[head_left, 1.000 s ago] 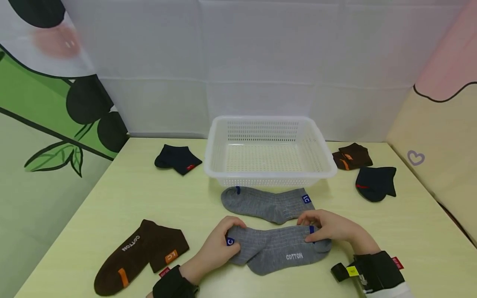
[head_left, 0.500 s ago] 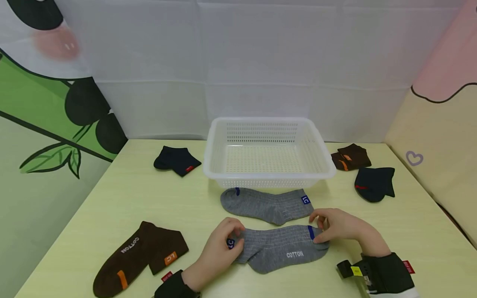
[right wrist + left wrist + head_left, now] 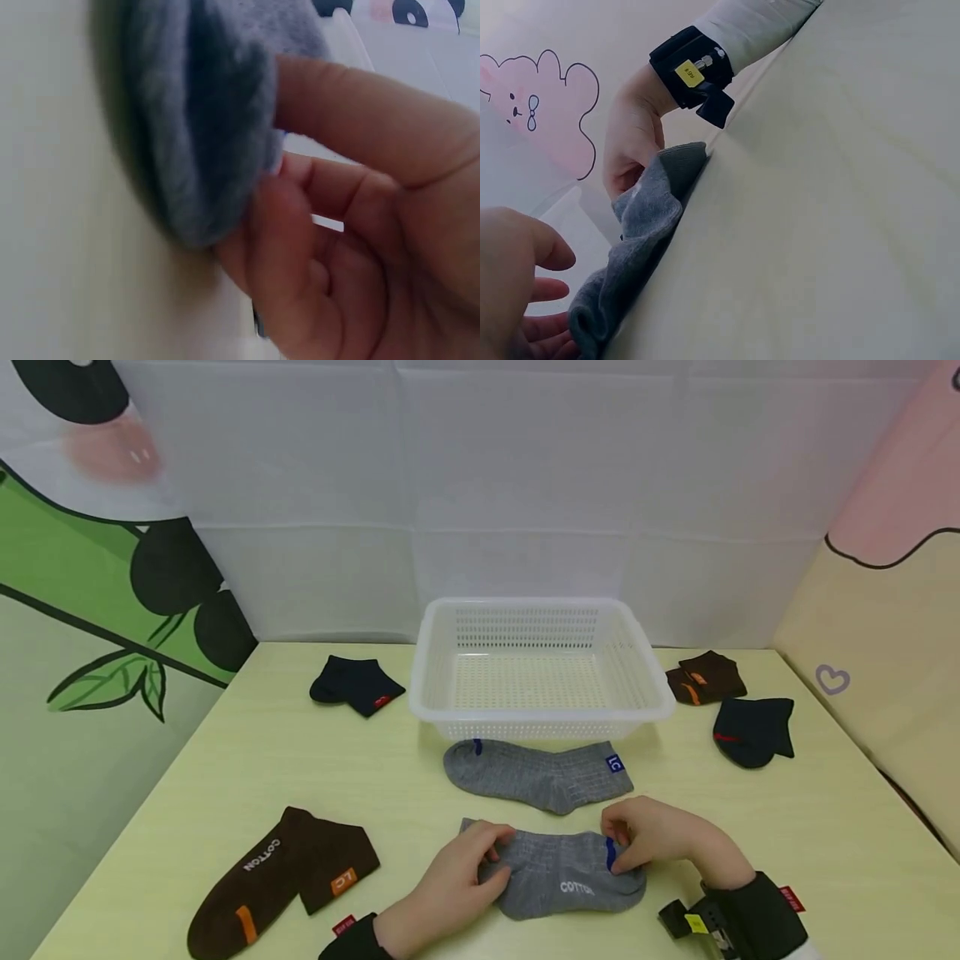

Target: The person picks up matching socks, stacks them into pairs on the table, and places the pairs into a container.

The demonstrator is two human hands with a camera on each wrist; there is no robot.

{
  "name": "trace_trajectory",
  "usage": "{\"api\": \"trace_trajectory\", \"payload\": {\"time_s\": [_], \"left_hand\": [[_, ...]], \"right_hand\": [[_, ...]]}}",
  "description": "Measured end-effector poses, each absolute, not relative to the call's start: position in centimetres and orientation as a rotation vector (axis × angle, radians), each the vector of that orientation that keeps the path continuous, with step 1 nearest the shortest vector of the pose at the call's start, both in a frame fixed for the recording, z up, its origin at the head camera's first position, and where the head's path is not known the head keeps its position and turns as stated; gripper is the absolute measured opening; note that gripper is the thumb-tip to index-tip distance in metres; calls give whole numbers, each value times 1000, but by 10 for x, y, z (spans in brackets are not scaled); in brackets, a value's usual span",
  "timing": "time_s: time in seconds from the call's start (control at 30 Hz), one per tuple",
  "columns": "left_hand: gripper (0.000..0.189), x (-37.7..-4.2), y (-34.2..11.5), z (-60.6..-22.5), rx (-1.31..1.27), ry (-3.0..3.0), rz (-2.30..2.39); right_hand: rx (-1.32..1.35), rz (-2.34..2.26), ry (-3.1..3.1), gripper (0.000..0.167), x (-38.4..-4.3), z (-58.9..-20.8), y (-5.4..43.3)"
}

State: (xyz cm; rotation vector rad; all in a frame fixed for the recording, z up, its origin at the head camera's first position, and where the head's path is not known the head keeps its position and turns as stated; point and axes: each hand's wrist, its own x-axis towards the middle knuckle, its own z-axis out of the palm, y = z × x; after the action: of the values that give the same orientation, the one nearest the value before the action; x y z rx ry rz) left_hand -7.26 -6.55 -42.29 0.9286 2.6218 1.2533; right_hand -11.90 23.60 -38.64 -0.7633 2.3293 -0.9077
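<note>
A grey sock (image 3: 551,864) with a blue toe stripe and white "COTTON" lettering lies crosswise near the table's front. My right hand (image 3: 667,837) pinches its toe end near the stripe; in the right wrist view the fingers (image 3: 281,232) press against the grey fabric. Over the cuff end lies my left hand (image 3: 453,878), covering the cuff label. The left wrist view has the left thumb (image 3: 553,247) apart from the sock (image 3: 649,206), with other fingertips beside or touching it. Just beyond lies a second grey sock (image 3: 525,772), flat, with a blue LC label.
A white plastic basket (image 3: 543,716) stands at the back middle. Brown socks lie at the front left (image 3: 258,881) and back right (image 3: 716,675). Dark navy socks lie at the back left (image 3: 356,683) and right (image 3: 753,732).
The near grey sock's toe end has moved left and its cuff label is now covered. My right hand has shifted left with the toe; my left hand has moved slightly right over the cuff.
</note>
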Motion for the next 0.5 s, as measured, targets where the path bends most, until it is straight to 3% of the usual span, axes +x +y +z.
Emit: {"api": "trace_trajectory", "payload": {"time_s": [0.3,0.43,0.5], "left_hand": [[46,-72,-64,-425,949,2540,1247],[52,-70,-63,-423,996,2457,1259],[51,-69,-63,-422,1022,2433,1249]], "right_hand": [[-737,-1154,2091,34,-111,-398,204],[-710,-1312,1978,20,-109,-407,190],[-690,-1394,1941,21,-107,-411,184]]}}
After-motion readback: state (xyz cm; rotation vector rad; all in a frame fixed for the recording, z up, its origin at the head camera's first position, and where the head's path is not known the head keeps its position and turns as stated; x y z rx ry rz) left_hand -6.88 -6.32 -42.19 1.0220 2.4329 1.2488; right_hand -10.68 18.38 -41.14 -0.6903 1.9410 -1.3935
